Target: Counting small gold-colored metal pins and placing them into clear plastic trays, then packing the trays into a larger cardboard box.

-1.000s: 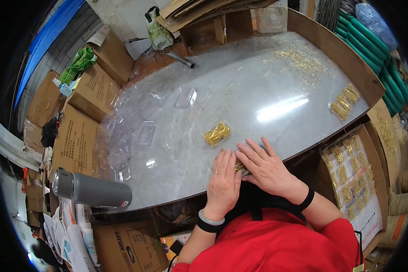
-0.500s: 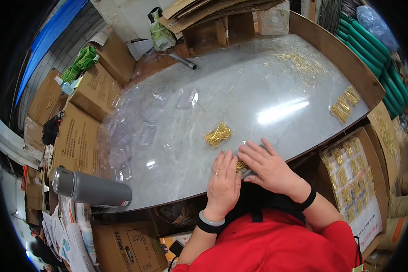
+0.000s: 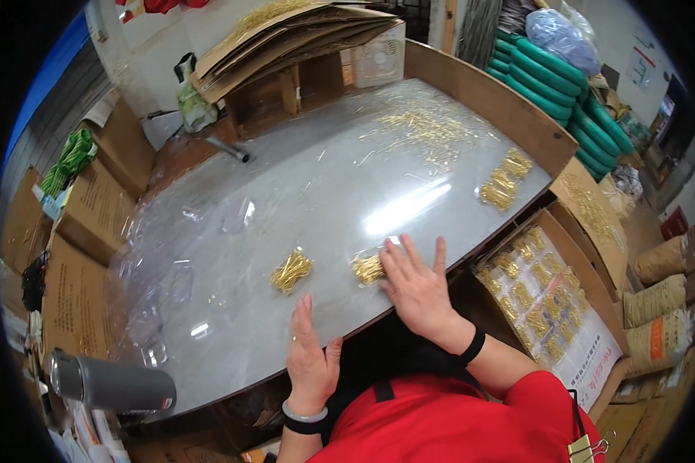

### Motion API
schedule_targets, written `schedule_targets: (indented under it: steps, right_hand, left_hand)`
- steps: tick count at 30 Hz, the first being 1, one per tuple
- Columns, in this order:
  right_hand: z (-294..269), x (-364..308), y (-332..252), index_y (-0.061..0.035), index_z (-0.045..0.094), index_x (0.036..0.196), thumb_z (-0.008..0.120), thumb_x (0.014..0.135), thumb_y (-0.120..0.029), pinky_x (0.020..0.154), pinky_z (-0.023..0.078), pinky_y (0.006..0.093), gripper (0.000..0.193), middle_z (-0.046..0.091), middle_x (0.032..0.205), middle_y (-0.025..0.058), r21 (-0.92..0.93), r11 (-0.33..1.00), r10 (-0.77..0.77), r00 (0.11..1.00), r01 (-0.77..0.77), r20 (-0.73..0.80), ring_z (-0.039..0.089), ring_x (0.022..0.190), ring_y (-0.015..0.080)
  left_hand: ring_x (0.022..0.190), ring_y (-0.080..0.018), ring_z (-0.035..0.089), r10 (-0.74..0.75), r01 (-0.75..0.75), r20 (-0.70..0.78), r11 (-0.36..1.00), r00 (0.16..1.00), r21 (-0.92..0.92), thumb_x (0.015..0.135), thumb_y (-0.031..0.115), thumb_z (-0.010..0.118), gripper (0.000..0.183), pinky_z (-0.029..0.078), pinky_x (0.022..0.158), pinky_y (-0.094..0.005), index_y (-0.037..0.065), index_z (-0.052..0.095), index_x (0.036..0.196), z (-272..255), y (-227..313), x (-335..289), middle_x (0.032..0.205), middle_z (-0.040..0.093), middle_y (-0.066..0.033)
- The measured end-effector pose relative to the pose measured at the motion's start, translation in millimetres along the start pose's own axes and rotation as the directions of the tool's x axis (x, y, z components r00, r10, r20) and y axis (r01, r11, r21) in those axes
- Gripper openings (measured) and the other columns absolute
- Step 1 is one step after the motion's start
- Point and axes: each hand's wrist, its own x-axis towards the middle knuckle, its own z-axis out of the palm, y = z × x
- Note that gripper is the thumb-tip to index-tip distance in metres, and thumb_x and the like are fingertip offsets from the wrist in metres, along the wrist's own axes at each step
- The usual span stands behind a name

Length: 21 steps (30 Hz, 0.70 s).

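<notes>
My right hand (image 3: 418, 292) lies with fingers stretched and spread at the near edge of the table. Its fingertips touch the right side of a small clear pack of thin gold-coloured wire pieces (image 3: 369, 268). My left hand (image 3: 312, 359) is at the table's near edge, fingers straight and thumb apart, holding nothing. A little beyond it sits a loose bundle of the same gold wire pieces (image 3: 291, 272). Farther right, several filled packs (image 3: 506, 179) lie in a row by the table's right edge.
Loose gold wire pieces (image 3: 432, 127) are scattered at the back of the grey table (image 3: 286, 208). Clear plastic boxes (image 3: 181, 279) crowd its left side, near a grey flask (image 3: 116, 383). An open carton (image 3: 544, 297) of filled packs stands at the right, below table height.
My hands have come apart, uncovering the pack that was under them. My right hand has slid it away from the left, along the table. The whole view has swung to the right.
</notes>
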Motion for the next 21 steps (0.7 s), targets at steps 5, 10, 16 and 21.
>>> schedule_targets:
  steps: [5,10,16,21]
  right_hand:
    - [-14,-23,73,-0.0008,0.056,0.133,0.061,0.094,-0.027,0.118,0.008,0.0686,0.047,0.059,0.137,0.0127,-0.285,0.898,0.329,0.942,-0.335,-0.071,0.05,0.134,0.0299]
    - [-15,-45,130,0.0007,0.055,0.133,0.059,0.096,-0.027,0.119,0.009,0.0668,0.046,0.058,0.138,0.0155,-0.414,0.769,0.467,0.871,-0.486,-0.154,0.051,0.132,0.0308]
    - [0,-39,131,0.002,0.051,0.138,0.056,0.098,-0.03,0.12,0.009,0.0643,0.052,0.054,0.142,0.0185,-0.406,0.755,0.502,0.852,-0.515,-0.149,0.049,0.134,0.0344]
    - [-17,-36,128,0.0026,0.042,0.146,0.057,0.097,-0.038,0.119,0.01,0.0636,0.066,0.044,0.15,0.0235,-0.42,0.744,0.514,0.847,-0.519,-0.137,0.039,0.141,0.0371]
  left_hand:
    - [0.134,-0.0453,0.045,-0.012,0.01,0.039,0.998,0.999,0.067,0.099,0.032,0.06,0.073,0.04,0.109,-0.0478,-0.002,0.026,0.153,0,2,2,0.149,0.045,-0.0235]
    - [0.13,-0.0464,0.047,0.008,-0.016,0.061,0.99,0.998,0.139,0.096,0.027,0.065,0.073,0.041,0.107,-0.049,-0.003,0.03,0.152,5,4,4,0.145,0.047,-0.0266]
    - [0.13,-0.045,0.05,-0.014,0.007,0.042,0.984,0.999,0.18,0.094,0.019,0.067,0.067,0.042,0.106,-0.0465,-0.004,0.036,0.149,-3,4,0,0.144,0.049,-0.0272]
    - [0.129,-0.0446,0.052,0.022,-0.023,0.018,0.999,1.0,0.044,0.092,0.014,0.069,0.064,0.045,0.105,-0.0445,-0.005,0.041,0.146,-3,5,6,0.141,0.051,-0.0287]
